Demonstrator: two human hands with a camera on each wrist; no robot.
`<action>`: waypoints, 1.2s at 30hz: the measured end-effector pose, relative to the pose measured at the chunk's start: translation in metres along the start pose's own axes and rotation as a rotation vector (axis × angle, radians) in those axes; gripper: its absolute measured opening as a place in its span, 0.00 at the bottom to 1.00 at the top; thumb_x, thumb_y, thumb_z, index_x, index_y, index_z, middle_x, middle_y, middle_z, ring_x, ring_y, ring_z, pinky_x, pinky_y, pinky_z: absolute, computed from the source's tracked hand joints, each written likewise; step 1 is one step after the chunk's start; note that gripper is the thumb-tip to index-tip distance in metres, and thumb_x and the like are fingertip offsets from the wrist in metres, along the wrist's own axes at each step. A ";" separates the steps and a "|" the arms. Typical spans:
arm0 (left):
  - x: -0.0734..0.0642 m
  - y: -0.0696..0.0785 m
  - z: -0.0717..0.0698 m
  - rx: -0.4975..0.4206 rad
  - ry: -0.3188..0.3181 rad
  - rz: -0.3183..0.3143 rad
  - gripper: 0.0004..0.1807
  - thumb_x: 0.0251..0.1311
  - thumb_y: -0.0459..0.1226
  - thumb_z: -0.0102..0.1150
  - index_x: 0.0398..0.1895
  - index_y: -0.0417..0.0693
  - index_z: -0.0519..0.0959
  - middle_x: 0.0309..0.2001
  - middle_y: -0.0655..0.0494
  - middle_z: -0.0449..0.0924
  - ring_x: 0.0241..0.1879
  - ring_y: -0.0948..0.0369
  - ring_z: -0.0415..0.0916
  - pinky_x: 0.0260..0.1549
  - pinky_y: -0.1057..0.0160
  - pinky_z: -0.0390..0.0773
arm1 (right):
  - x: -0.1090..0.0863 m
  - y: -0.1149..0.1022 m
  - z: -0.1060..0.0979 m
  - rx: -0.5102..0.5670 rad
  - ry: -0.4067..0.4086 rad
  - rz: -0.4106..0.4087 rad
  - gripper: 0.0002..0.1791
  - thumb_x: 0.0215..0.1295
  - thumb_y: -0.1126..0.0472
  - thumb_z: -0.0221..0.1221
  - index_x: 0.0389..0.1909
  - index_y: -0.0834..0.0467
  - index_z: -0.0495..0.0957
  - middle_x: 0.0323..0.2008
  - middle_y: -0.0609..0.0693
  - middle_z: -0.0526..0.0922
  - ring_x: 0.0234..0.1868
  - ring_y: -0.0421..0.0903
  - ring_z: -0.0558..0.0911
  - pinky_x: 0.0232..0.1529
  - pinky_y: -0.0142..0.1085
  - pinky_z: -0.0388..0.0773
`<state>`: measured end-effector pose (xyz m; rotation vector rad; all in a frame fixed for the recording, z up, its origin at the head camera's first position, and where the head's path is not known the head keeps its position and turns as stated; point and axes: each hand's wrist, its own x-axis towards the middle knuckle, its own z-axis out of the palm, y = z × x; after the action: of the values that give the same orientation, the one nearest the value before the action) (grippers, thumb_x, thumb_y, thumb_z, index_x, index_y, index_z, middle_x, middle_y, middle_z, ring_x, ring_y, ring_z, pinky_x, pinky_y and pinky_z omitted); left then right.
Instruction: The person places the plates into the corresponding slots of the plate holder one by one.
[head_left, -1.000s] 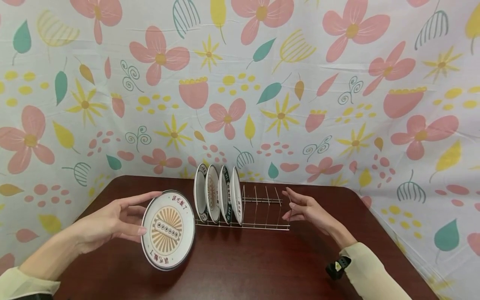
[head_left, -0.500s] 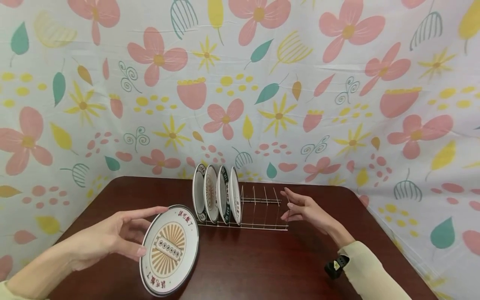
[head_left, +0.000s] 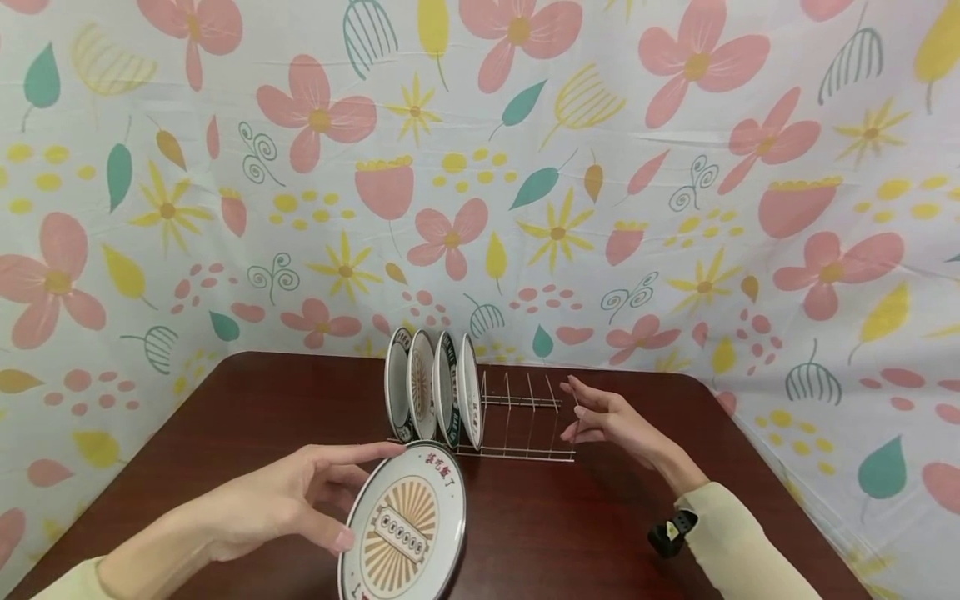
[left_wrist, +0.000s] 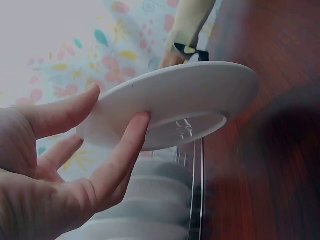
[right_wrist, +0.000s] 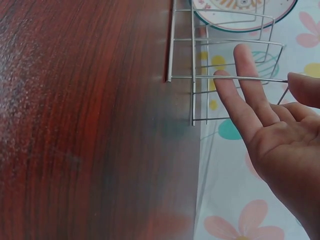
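Observation:
My left hand point(head_left: 277, 508) grips a white plate point(head_left: 401, 533) by its left edge, thumb at the rim and fingers behind. The plate is tilted, its dark rim, orange sunburst and red characters facing me, and its lower edge is cut off by the frame. In the left wrist view, fingers press the plain white underside point(left_wrist: 175, 95). A metal wire dish rack point(head_left: 525, 456) stands on the table behind it. My right hand point(head_left: 615, 421) pinches the end wire at the rack's right; the right wrist view shows thumb and fingers around that wire point(right_wrist: 245, 78).
Several patterned plates point(head_left: 470, 392) stand upright in the rack's left half, while the right-hand slots hold none. The dark red-brown table point(head_left: 570, 533) ends at a floral cloth point(head_left: 480, 167) hanging behind. A dark band point(head_left: 672, 533) circles the right wrist.
My left hand has carried the plate rightward and down in the head view, in front of the rack's left part. The right hand stays on the end wire, and the rack has not moved.

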<state>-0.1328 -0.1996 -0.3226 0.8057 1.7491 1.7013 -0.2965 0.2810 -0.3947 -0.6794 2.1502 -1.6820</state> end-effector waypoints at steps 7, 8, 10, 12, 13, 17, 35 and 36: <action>0.023 -0.003 0.014 -0.031 0.089 0.004 0.51 0.55 0.24 0.72 0.83 0.51 0.62 0.59 0.34 0.78 0.58 0.40 0.80 0.52 0.50 0.83 | 0.000 0.000 0.000 0.009 -0.006 0.000 0.38 0.85 0.63 0.47 0.85 0.59 0.38 0.84 0.63 0.44 0.51 0.60 0.86 0.59 0.55 0.81; 0.027 -0.003 0.015 -0.032 0.108 0.006 0.51 0.55 0.24 0.72 0.83 0.51 0.62 0.59 0.34 0.78 0.58 0.41 0.80 0.52 0.51 0.83 | 0.000 0.000 0.000 0.009 -0.007 -0.001 0.38 0.85 0.63 0.47 0.85 0.59 0.38 0.84 0.63 0.44 0.51 0.60 0.86 0.59 0.55 0.80; 0.034 -0.003 0.017 -0.027 0.146 0.013 0.51 0.55 0.24 0.72 0.83 0.51 0.62 0.59 0.34 0.78 0.58 0.41 0.81 0.51 0.51 0.84 | 0.001 0.000 0.000 0.009 -0.007 -0.001 0.38 0.85 0.62 0.48 0.85 0.59 0.38 0.84 0.63 0.44 0.51 0.60 0.86 0.60 0.55 0.80; 0.041 -0.003 0.019 -0.022 0.180 0.019 0.51 0.55 0.25 0.73 0.83 0.51 0.62 0.58 0.33 0.78 0.57 0.41 0.81 0.49 0.51 0.85 | 0.001 0.000 0.000 0.009 -0.008 -0.001 0.38 0.85 0.62 0.48 0.85 0.59 0.38 0.84 0.63 0.44 0.51 0.60 0.86 0.59 0.55 0.80; 0.044 -0.003 0.020 -0.018 0.196 0.027 0.51 0.55 0.25 0.73 0.83 0.50 0.61 0.58 0.34 0.78 0.56 0.42 0.82 0.49 0.51 0.85 | 0.001 0.001 0.000 0.010 -0.008 -0.001 0.38 0.85 0.62 0.48 0.85 0.59 0.38 0.84 0.63 0.44 0.51 0.60 0.86 0.59 0.55 0.80; 0.055 -0.004 0.024 0.002 0.257 0.050 0.52 0.54 0.25 0.73 0.83 0.49 0.61 0.57 0.34 0.79 0.53 0.43 0.83 0.47 0.53 0.86 | 0.001 0.001 0.000 0.007 -0.008 -0.003 0.38 0.85 0.62 0.48 0.85 0.59 0.38 0.84 0.62 0.44 0.51 0.60 0.86 0.59 0.54 0.81; 0.111 -0.006 0.039 0.203 0.432 0.123 0.49 0.51 0.22 0.75 0.79 0.52 0.70 0.61 0.34 0.75 0.53 0.44 0.80 0.44 0.57 0.85 | 0.001 0.000 0.000 -0.006 -0.001 -0.006 0.38 0.85 0.63 0.47 0.85 0.60 0.38 0.84 0.63 0.45 0.50 0.60 0.86 0.59 0.52 0.82; 0.113 -0.006 0.041 0.207 0.448 0.119 0.49 0.51 0.22 0.75 0.79 0.53 0.70 0.61 0.35 0.75 0.53 0.45 0.80 0.44 0.57 0.85 | 0.001 0.000 0.000 -0.006 0.000 -0.006 0.38 0.85 0.63 0.47 0.85 0.60 0.38 0.84 0.63 0.45 0.50 0.60 0.86 0.59 0.52 0.82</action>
<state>-0.1773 -0.0878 -0.3287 0.6590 2.2456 1.9102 -0.2974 0.2802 -0.3946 -0.6880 2.1559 -1.6796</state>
